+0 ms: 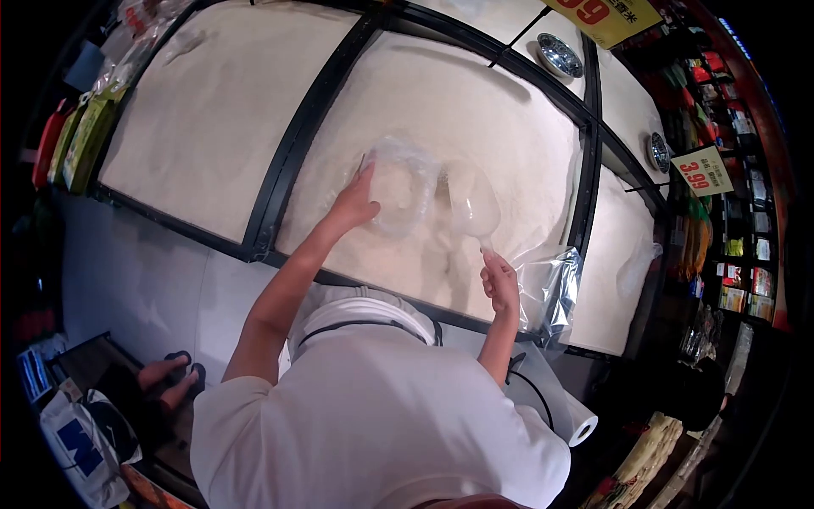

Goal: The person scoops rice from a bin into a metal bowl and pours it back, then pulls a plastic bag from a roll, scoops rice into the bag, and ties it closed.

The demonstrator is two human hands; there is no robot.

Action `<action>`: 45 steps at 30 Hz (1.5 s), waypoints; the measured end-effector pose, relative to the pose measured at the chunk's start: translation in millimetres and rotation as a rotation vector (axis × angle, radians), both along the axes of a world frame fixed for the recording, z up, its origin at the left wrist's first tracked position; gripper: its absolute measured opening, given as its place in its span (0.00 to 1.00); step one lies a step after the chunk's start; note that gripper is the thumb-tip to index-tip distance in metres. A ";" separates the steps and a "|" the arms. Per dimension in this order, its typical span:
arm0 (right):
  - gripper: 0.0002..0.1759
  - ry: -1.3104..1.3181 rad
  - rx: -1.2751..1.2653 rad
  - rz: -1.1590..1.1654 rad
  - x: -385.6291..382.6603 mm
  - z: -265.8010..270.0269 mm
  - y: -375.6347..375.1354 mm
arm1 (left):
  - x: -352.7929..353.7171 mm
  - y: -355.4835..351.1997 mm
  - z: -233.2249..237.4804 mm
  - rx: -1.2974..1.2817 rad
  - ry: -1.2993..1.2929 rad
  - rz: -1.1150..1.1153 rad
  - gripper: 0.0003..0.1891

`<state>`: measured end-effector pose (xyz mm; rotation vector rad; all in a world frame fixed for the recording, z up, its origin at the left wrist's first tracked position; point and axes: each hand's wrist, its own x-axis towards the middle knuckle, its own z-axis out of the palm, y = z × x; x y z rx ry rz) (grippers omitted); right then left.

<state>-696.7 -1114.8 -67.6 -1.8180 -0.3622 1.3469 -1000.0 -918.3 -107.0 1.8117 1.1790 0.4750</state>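
My right hand (500, 282) is closed around the handle of a clear plastic scoop (476, 210). The scoop's bowl dips into the pale grain, which looks like rice (458, 93), in the middle bin. Left of the scoop, a clear plastic bag (419, 197) lies on the rice with its mouth spread and some grain visible within. My left hand (356, 202) grips the bag's left edge, its fingers partly hidden by the film.
Black dividers (288, 161) separate neighbouring rice bins. Loose clear bags (551, 293) hang over the front right corner, above a plastic bag roll (582, 428). Metal bowls (560, 56) and price signs (702, 171) stand beyond. A seated person's feet (174, 377) show lower left.
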 end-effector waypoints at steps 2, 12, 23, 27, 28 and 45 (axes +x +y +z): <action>0.20 -0.041 0.031 0.086 0.5 16.9 1.6 | 1.3 0.7 -2.4 0.016 -0.020 -0.001 0.51; 0.27 -0.577 0.088 0.410 -44.5 56.5 28.0 | 2.6 -3.2 4.1 0.011 -0.095 0.004 0.51; 0.28 -0.932 -0.113 0.429 16.9 95.2 9.6 | -3.4 -4.2 -2.5 -0.025 -0.015 0.014 0.50; 0.28 -0.894 -0.212 0.515 32.9 76.2 22.4 | -2.7 -4.3 -3.7 -0.044 -0.014 0.019 0.50; 0.28 -0.857 -0.231 0.526 37.0 61.3 28.4 | -2.6 -4.3 -2.7 -0.047 -0.009 0.016 0.49; 0.42 -0.260 0.327 0.254 -78.8 -44.3 93.0 | 17.7 -3.0 62.2 0.157 -0.249 0.281 0.30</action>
